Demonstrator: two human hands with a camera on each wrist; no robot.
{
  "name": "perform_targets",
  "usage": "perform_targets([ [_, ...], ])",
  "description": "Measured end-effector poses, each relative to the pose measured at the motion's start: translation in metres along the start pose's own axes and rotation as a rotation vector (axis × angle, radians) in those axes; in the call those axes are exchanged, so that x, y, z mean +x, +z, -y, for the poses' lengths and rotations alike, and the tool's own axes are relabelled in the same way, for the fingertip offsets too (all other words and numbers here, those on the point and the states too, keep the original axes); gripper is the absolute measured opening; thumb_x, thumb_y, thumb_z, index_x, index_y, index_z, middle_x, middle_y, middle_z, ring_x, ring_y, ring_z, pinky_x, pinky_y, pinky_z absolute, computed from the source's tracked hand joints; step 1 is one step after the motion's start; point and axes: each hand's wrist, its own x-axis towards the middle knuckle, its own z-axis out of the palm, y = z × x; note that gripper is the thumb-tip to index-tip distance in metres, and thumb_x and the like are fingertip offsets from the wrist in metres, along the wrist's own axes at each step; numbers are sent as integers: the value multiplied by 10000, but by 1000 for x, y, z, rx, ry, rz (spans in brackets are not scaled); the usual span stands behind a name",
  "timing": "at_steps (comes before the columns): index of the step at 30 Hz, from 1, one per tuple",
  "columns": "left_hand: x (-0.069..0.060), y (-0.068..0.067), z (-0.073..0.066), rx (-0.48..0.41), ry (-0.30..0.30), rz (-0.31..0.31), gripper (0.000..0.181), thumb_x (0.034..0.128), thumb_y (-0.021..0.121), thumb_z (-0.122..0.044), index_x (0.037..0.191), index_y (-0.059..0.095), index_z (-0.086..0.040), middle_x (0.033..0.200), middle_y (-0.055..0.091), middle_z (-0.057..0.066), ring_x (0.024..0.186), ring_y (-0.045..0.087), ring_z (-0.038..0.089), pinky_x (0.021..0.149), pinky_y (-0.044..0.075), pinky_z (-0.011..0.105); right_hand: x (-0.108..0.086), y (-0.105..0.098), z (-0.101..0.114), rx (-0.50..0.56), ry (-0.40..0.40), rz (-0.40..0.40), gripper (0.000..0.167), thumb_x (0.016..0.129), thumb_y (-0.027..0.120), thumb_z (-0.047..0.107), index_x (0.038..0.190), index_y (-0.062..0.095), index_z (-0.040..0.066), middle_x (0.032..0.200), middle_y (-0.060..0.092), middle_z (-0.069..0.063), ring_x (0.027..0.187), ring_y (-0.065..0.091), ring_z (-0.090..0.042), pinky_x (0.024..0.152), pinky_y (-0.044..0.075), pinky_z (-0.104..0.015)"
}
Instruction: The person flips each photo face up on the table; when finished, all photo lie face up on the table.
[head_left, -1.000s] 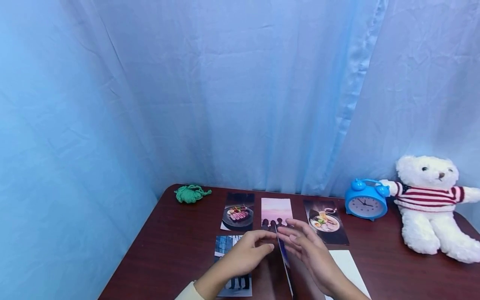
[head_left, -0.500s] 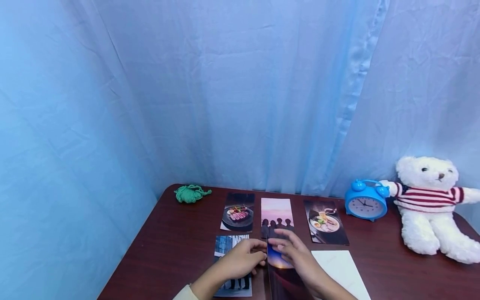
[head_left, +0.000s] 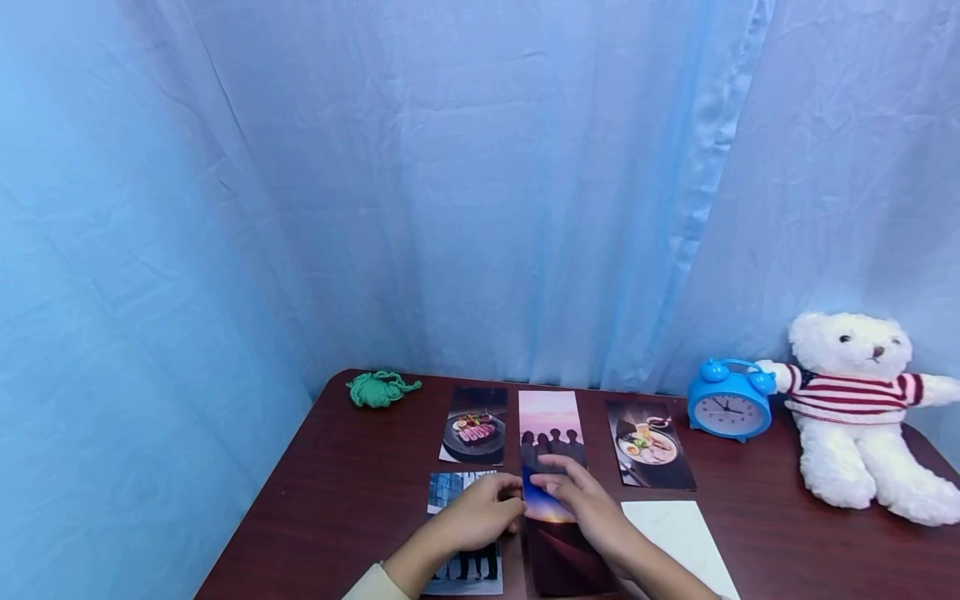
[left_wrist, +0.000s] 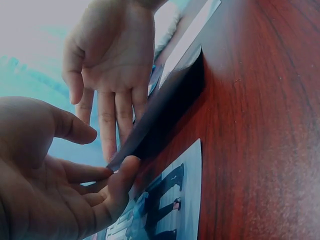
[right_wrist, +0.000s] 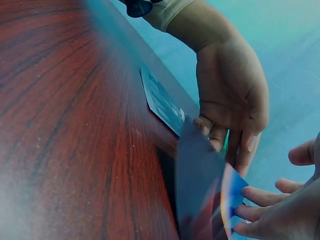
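Note:
A photo card [head_left: 558,557] with a blue sky, a glowing horizon and dark ground stands between my hands, its face tilted. My left hand [head_left: 476,510] touches its left edge with loosely bent fingers; in the left wrist view that thumb stays apart from the card. On the other side, the extended fingers of my right hand [head_left: 592,508] lie over the card's face, touching it in the right wrist view. Just beyond lies a pink-sky photo [head_left: 551,417] with dark silhouettes, its lower part covered. Under my left forearm is a photo of standing people [head_left: 480,575], partly hidden.
A steak photo [head_left: 474,427] and a ramen photo [head_left: 651,446] lie at the back. A white card [head_left: 678,537] is at right. Green yarn [head_left: 381,389], a blue alarm clock [head_left: 729,408] and a white teddy bear [head_left: 851,417] stand along the table's far side.
The upright card has moved left and tilted, so its face now shows. Both hands have shifted left with it, and more of the white card is visible.

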Motion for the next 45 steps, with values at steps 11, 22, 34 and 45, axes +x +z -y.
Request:
perform_targets([
  [11, -6, 0, -9, 194, 20, -48, 518, 996, 603, -225, 1445, 598, 35, 1435, 593, 185, 1356, 571, 311, 1136, 469, 591, -5, 2, 2, 12, 17, 13, 515, 1117, 417, 195, 1562, 342, -54, 1488, 580, -323, 1471, 484, -474, 1217, 394, -615],
  [22, -11, 2, -17, 236, -39, 28, 510, 1021, 535, -158, 1522, 543, -65, 1023, 739, 98, 787, 712, 220, 922, 544, 416, -1, 6, 0, 104, 39, -16, 507, 1072, 334, 114, 1552, 363, -50, 1496, 582, -298, 1515, 440, -461, 1276, 288, -640],
  [34, -8, 4, -18, 302, -33, 30, 503, 1019, 555, -174, 1509, 562, -61, 1339, 691, 86, 1248, 658, 230, 1119, 498, 539, -9, -12, -1, 105, 79, 18, 525, 1117, 333, 194, 1586, 301, -40, 1558, 525, -301, 1531, 389, -507, 1259, 278, -692],
  [45, -2, 18, -32, 132, 41, 54, 512, 972, 572, -131, 1479, 575, -61, 1475, 632, 125, 1179, 689, 221, 952, 573, 429, -37, -78, 0, 41, 121, -18, 536, 1141, 422, 237, 1579, 343, -60, 1567, 533, -262, 1439, 574, -297, 1199, 467, -482],
])
